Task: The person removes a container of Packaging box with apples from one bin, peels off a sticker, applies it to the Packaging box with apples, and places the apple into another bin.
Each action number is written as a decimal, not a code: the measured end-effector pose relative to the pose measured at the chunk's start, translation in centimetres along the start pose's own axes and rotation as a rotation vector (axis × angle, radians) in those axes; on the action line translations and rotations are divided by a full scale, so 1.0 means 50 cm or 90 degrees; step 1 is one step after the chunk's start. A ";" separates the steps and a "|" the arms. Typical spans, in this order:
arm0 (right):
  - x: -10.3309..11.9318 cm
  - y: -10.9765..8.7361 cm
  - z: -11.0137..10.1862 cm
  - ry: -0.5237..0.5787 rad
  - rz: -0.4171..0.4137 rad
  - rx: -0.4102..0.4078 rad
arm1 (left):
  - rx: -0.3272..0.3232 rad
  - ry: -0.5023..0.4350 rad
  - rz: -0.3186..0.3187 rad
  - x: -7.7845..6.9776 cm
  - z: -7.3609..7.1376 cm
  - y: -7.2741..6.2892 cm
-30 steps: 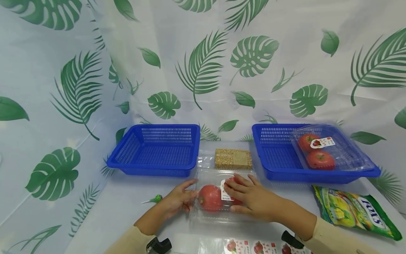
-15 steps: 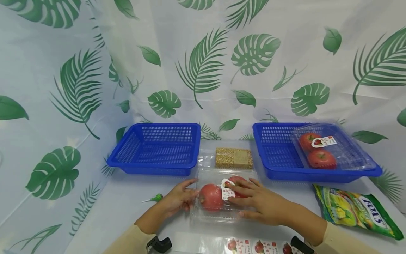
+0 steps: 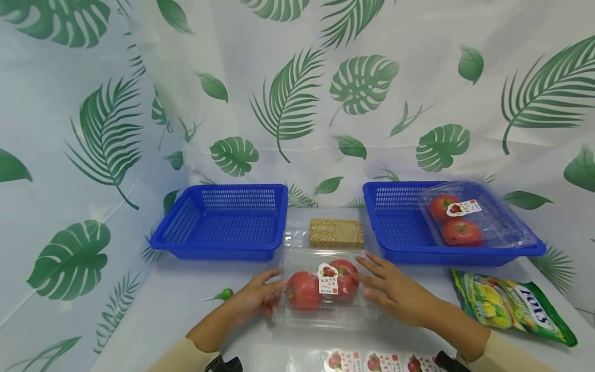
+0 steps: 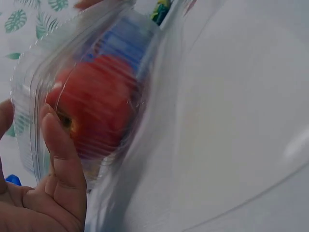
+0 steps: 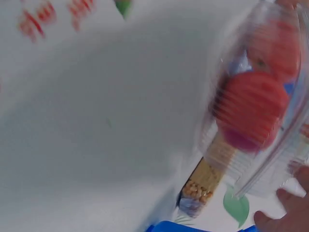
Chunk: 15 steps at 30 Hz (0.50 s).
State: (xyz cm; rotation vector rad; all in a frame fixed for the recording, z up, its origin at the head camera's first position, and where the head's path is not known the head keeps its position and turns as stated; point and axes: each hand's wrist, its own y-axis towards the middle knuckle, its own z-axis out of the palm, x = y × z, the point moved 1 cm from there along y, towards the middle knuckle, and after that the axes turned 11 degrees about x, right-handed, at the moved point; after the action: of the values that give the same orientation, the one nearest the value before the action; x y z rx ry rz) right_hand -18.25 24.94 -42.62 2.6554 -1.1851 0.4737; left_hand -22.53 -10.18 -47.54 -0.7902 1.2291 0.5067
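Observation:
A clear plastic clamshell box (image 3: 297,318) with two red apples (image 3: 304,291) lies before me in the head view. A white label (image 3: 328,279) with red print is stuck on its lid, between the apples. At the box's left end, my left hand (image 3: 253,299) touches its side with extended fingers; in the left wrist view a finger (image 4: 60,145) lies along the plastic wall. My right hand (image 3: 395,289) is at the box's right side, fingers spread and mostly straight, fingertips right at the edge.
Behind the box lies a packed block of grain (image 3: 335,234) between two blue baskets (image 3: 218,253). The right basket (image 3: 446,257) holds another labelled apple box (image 3: 504,222). A green candy bag (image 3: 516,307) is at right, a green-wrapped lollipop (image 3: 225,294) at left, a label strip (image 3: 358,360) in front.
My right hand has slid off the label and lid toward the box's right edge, uncovering the label and the right apple. The left hand stays at the left end.

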 end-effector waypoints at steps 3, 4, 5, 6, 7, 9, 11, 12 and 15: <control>-0.007 0.019 -0.010 0.066 0.065 -0.006 | -0.011 -0.003 -0.013 0.005 0.012 -0.016; -0.009 0.025 -0.014 0.075 0.078 -0.010 | -0.012 -0.003 -0.017 0.007 0.016 -0.022; -0.011 0.032 -0.017 0.079 0.082 -0.016 | -0.013 -0.004 -0.019 0.007 0.021 -0.027; -0.013 0.039 -0.019 0.077 0.084 -0.021 | -0.013 -0.007 -0.019 0.008 0.026 -0.033; -0.015 0.048 -0.022 0.068 0.085 -0.024 | -0.013 -0.010 -0.019 0.008 0.032 -0.038; -0.018 0.067 -0.026 0.042 0.092 -0.026 | -0.012 -0.020 -0.020 0.010 0.043 -0.050; -0.023 0.088 -0.028 0.017 0.101 -0.011 | -0.010 -0.050 -0.021 0.014 0.057 -0.060; -0.024 0.099 -0.030 0.011 0.108 0.001 | -0.005 -0.067 -0.018 0.017 0.065 -0.064; -0.028 0.128 -0.035 0.018 0.117 0.044 | 0.007 -0.119 -0.014 0.026 0.086 -0.073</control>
State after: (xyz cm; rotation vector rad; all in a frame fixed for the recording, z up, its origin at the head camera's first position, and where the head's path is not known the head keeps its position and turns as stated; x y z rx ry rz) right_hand -24.31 22.21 -41.22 2.5982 -1.4370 0.5889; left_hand -16.82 -9.32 -47.28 -0.7296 1.0482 0.5427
